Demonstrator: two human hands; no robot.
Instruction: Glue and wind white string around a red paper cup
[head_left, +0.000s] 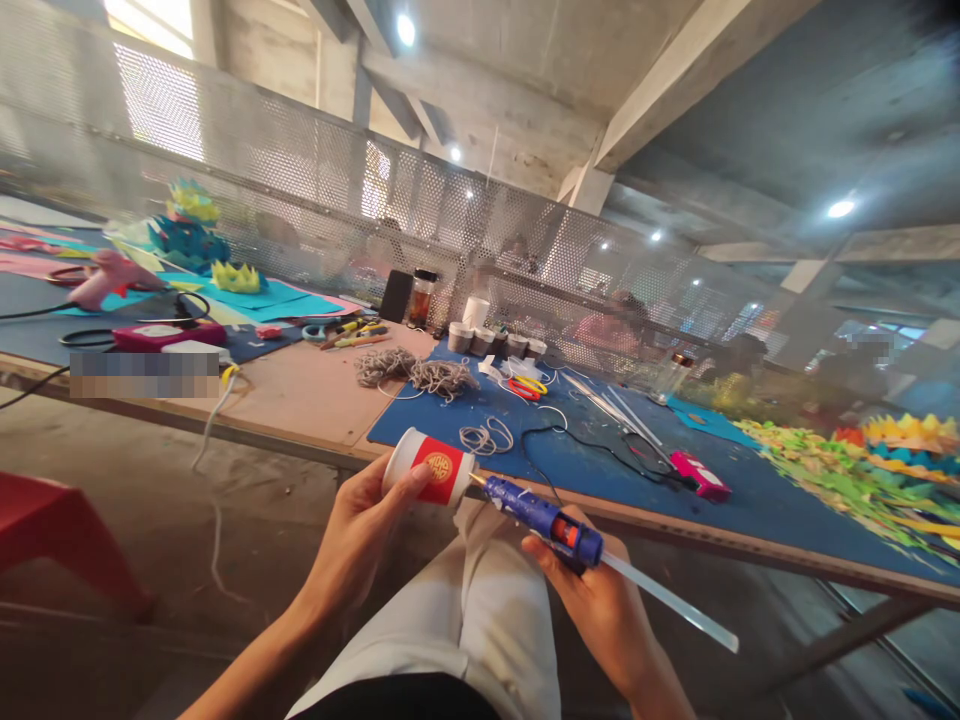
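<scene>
My left hand (367, 525) is wrapped round a white paper cup (403, 462) with a red band and a gold emblem. The cup lies on its side in the air, its rim toward the left and its base toward the right. In my right hand (592, 605) is a blue glue gun (529, 507), a long clear glue stick (675, 602) poking out of its back. Its brass nozzle is at the cup's base; whether it touches I cannot tell. Both are held over my lap, in front of the table edge.
On the blue mat (600, 455) lie loose cord (487, 437), scissors (527, 386) and a pink power strip (699, 475). Bundles of grey twine (442, 377) sit farther back, near several small cups (482, 341). Paper scraps (832, 470) cover the right end. A red stool (52, 540) stands at left.
</scene>
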